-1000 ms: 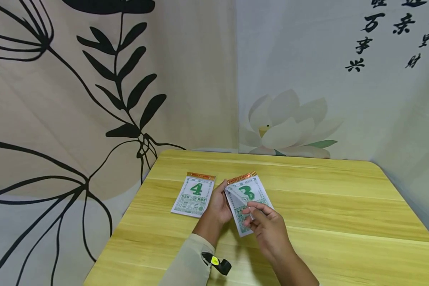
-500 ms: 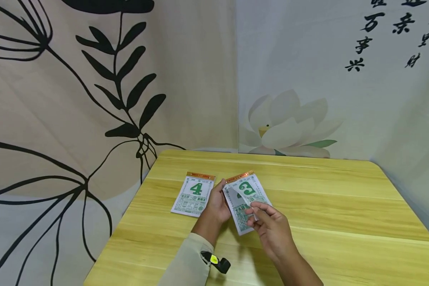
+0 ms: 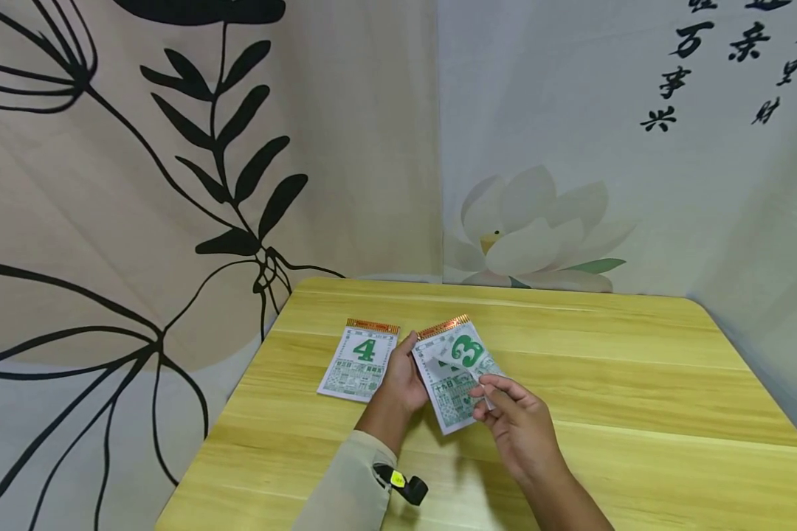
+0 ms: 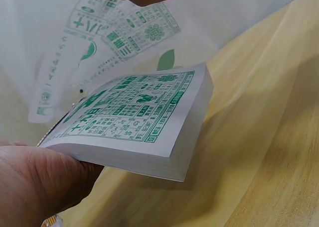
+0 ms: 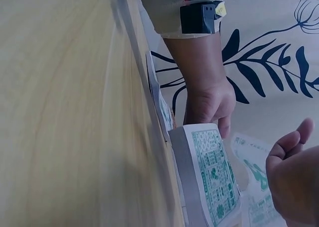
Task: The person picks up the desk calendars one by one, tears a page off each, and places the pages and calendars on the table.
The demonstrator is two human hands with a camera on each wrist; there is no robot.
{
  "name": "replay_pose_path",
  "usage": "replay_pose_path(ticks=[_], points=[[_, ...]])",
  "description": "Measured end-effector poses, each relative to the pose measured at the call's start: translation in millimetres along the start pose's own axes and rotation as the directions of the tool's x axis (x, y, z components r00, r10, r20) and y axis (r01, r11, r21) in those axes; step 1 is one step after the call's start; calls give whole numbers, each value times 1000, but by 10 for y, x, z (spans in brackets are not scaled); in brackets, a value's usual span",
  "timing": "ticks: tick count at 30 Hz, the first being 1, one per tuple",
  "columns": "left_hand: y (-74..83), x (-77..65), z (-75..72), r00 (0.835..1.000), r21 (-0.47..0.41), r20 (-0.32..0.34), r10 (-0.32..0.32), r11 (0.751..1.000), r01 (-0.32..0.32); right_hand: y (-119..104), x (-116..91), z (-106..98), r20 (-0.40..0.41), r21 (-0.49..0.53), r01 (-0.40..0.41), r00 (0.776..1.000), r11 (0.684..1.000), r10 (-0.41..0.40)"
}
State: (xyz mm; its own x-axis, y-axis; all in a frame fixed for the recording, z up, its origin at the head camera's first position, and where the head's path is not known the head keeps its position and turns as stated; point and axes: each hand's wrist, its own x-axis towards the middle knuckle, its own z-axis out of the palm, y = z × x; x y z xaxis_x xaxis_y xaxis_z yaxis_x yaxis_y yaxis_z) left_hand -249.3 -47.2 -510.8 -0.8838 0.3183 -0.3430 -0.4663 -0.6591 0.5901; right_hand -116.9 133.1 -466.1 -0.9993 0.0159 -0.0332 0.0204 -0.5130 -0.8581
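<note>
The left hand (image 3: pixel 405 385) grips a tear-off calendar (image 3: pixel 453 405) above the desk (image 3: pixel 637 369), while the right hand (image 3: pixel 519 426) pinches its lifted page (image 3: pixel 468 351), printed 3. A second calendar (image 3: pixel 360 361), showing 4, lies beside the left hand.

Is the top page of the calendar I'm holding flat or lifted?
Lifted: the right hand pinches the page, and the left wrist view shows a gap between it and the calendar.

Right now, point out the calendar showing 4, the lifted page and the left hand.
Calendar showing 4 (image 3: pixel 360 363): head view, front page.
Lifted page (image 3: pixel 467 352): head view, green number.
Left hand (image 3: pixel 406 380): head view, mid-hand.
</note>
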Motion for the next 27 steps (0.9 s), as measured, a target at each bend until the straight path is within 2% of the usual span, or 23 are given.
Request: replay_pose_path(ticks=[11, 19, 27], points=[[6, 3, -6, 1000, -37, -30, 8, 999, -9, -59, -28, -94, 11, 26, 54, 998, 998, -54], [1, -6, -17, 1000, -16, -30, 5, 1000, -5, -109, -33, -182, 17, 10, 78, 997, 997, -78], [-35, 12, -2, 1000, 14, -13, -10, 1000, 10, -238, -14, -312, -43, -45, 60, 997, 997, -62]])
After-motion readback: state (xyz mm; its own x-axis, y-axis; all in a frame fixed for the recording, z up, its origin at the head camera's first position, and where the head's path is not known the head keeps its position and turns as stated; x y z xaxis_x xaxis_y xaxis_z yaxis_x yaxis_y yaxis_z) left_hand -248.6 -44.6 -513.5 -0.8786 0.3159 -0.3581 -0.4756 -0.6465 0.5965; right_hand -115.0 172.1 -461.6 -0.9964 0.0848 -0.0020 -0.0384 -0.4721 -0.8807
